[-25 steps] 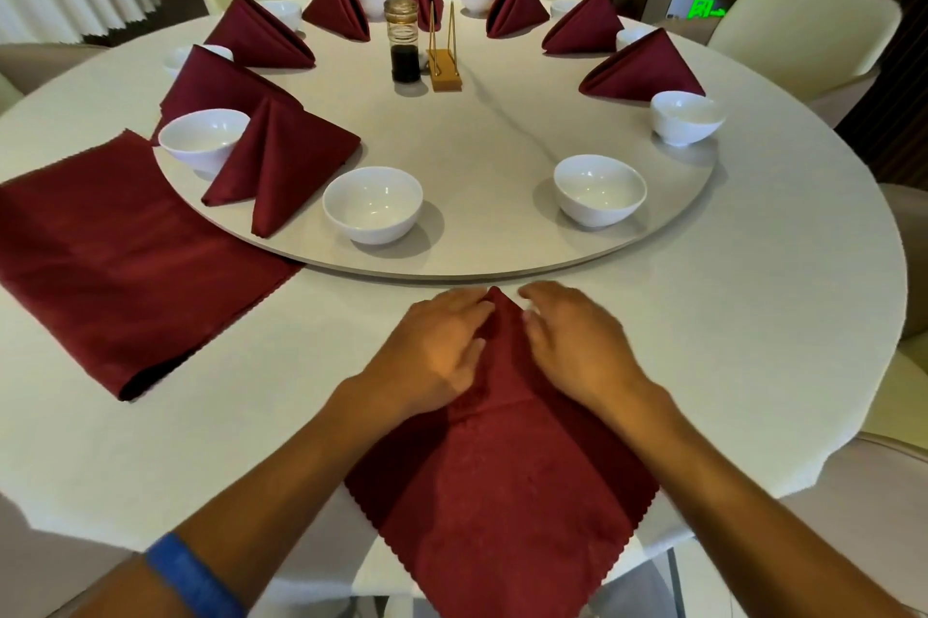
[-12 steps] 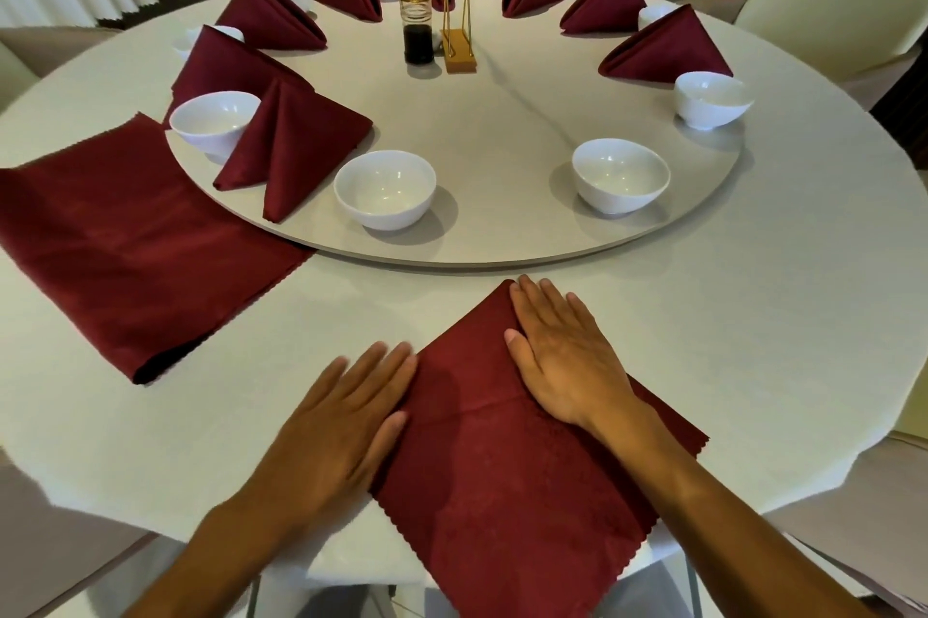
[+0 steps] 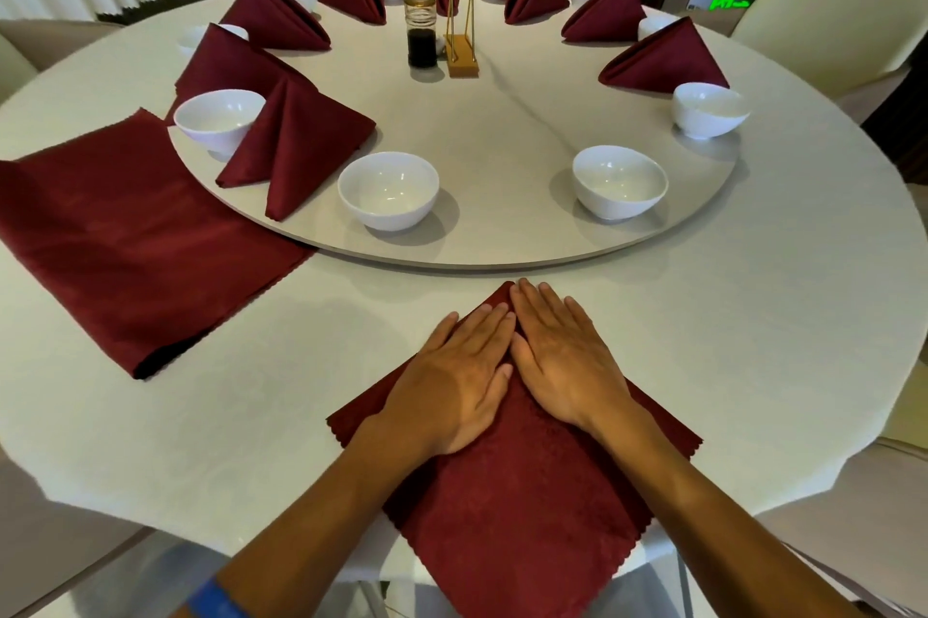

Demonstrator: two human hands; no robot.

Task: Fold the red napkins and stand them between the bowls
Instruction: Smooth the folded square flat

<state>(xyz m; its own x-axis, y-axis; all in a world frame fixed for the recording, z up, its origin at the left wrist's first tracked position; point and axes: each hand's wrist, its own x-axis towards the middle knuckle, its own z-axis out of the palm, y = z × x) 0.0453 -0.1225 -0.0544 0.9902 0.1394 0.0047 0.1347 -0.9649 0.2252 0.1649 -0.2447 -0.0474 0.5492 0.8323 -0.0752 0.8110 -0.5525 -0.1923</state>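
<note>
A red napkin (image 3: pixel 522 507) lies flat as a diamond at the table's near edge, its lower corner hanging over. My left hand (image 3: pixel 454 379) and my right hand (image 3: pixel 562 356) press flat on its upper part, side by side, fingers straight toward the top corner. Two white bowls, one (image 3: pixel 389 190) and another (image 3: pixel 620 183), stand on the near rim of the turntable (image 3: pixel 502 245) with a gap between them. A folded napkin (image 3: pixel 296 140) stands left of them beside a bowl (image 3: pixel 218 117). Several more folded napkins and bowls ring the far rim.
A stack of flat red napkins (image 3: pixel 135 235) lies on the table at the left. A sauce bottle (image 3: pixel 421 32) and a gold stand (image 3: pixel 462 42) sit at the turntable's middle. Cream chairs surround the round white table (image 3: pixel 778 316).
My left hand has moved from the bare tablecloth onto the napkin, beside my right hand. The napkin's left flap now lies flat under it.
</note>
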